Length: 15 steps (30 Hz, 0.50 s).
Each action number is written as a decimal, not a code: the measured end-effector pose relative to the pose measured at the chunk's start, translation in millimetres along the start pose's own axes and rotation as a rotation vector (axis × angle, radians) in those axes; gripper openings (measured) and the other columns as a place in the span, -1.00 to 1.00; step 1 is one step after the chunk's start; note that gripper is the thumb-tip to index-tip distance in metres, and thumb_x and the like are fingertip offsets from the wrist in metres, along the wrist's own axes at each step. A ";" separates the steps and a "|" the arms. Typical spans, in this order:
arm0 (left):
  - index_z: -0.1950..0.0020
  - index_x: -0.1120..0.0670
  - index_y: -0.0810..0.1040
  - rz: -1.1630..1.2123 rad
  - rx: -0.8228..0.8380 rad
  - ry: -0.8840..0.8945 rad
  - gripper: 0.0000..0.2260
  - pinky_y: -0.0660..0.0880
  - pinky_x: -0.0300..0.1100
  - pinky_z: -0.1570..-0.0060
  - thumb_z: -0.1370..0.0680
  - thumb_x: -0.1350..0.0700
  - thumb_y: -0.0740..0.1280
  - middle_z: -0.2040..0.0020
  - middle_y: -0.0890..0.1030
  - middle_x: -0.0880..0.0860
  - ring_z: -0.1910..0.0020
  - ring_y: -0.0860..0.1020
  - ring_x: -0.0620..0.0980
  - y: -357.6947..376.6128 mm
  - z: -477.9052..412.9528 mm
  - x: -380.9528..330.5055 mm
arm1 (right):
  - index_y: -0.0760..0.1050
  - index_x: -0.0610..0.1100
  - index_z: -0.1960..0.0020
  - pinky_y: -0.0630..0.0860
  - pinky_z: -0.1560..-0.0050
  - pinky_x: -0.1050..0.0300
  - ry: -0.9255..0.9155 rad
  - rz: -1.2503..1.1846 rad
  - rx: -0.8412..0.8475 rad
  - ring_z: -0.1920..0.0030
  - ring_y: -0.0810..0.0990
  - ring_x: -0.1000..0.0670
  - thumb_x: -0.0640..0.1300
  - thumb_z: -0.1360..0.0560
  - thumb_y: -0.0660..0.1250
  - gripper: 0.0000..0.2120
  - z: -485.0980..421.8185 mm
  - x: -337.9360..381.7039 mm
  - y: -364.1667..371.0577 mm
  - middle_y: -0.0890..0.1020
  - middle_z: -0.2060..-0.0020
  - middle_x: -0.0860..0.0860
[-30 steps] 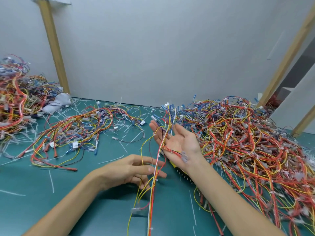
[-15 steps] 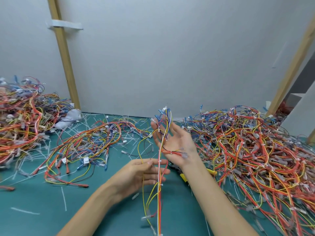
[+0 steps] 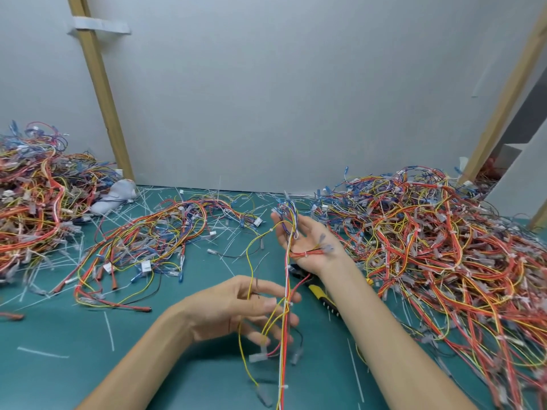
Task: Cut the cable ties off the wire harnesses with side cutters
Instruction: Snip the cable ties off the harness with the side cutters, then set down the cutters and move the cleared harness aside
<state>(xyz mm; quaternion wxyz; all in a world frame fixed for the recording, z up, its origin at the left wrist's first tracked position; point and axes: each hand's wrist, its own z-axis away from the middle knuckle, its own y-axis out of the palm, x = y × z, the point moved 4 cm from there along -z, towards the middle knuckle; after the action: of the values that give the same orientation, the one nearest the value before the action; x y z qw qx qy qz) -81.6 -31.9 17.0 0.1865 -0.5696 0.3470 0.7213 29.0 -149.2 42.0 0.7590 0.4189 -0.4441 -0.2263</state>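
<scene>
- Far left, cut off by the frame edge: a heap of harnesses [image 3: 32,202], loose and splayed; probably the finished pile, though too blurred to check for ties.
- Just beside it, at the foot of the wooden post [image 3: 100,84]: a pale grey lump [image 3: 118,193], perhaps a glove or a cloth; impossible to say which.
- Next, spread flat on the green mat [image 3: 59,365]: a smaller bundle [image 3: 154,241] amid a scatter of clipped white tie offcuts [image 3: 109,329], a sign of much cutting already done.
- Centre, low: left hand [image 3: 236,309], fingers apart and mostly straight, clamped on nothing, with loose yellow and red strands of the held harness [image 3: 284,291] draped across them.
- Centre, higher: right hand [image 3: 305,244], palm up, fingers relaxed and unclenched, the harness laid along the palm and hanging down toward the bottom edge; hooked by a finger or not, unclear.
- On that harness: small white ties [image 3: 283,387] in several spots, not yet cut.
- Under the right wrist, flat on the mat: side cutters [image 3: 319,292], seen only by a yellow-and-black handle, cutting end hidden behind the wrist; in neither hand.
- Right: the largest heap [image 3: 429,247], dotted with white ties, probably the backlog and by far the bulk of the work left.
- Bottom edge: lower end of the held harness cut off, length and remaining ties there unknown.
</scene>
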 end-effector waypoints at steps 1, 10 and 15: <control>-0.22 0.06 0.61 -0.014 0.006 0.002 -0.67 0.60 -0.25 0.22 -0.48 0.00 0.46 -0.08 0.67 0.15 0.04 0.68 0.10 2.3 -0.3 0.2 | 0.55 -0.37 0.05 0.65 0.29 0.11 -0.001 -0.005 -0.001 0.19 0.71 -0.17 -0.31 -0.58 0.23 -0.84 -0.1 -0.1 -0.5 0.67 0.09 -0.26; 0.06 0.04 0.71 0.204 -0.088 0.275 -0.68 0.49 -0.44 0.46 -0.27 -0.04 0.62 0.36 0.59 -0.02 0.50 0.55 -0.21 9.0 1.5 -13.3 | 0.55 -0.32 0.08 0.64 0.34 0.15 0.025 0.100 -0.025 0.31 0.70 -0.12 -0.26 -0.58 0.26 -0.85 -4.5 -11.7 1.5 0.69 0.21 -0.24; -0.03 0.08 0.70 0.213 -0.270 0.372 -0.57 0.44 -0.41 0.53 -0.24 -0.05 0.63 0.31 0.61 -0.01 0.41 0.59 -0.18 -10.4 2.4 -20.2 | 0.43 -0.09 -0.16 0.55 0.23 0.05 0.054 0.198 -0.077 -0.02 0.67 -0.19 -0.05 -0.63 0.14 -0.81 -10.2 -14.0 -10.3 0.60 -0.20 -0.25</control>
<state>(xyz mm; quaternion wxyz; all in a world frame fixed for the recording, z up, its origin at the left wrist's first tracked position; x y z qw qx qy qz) -70.7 -20.5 33.5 -0.0355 -0.6727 0.3338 0.6594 31.0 -140.4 24.0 0.8049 0.3493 -0.4538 -0.1556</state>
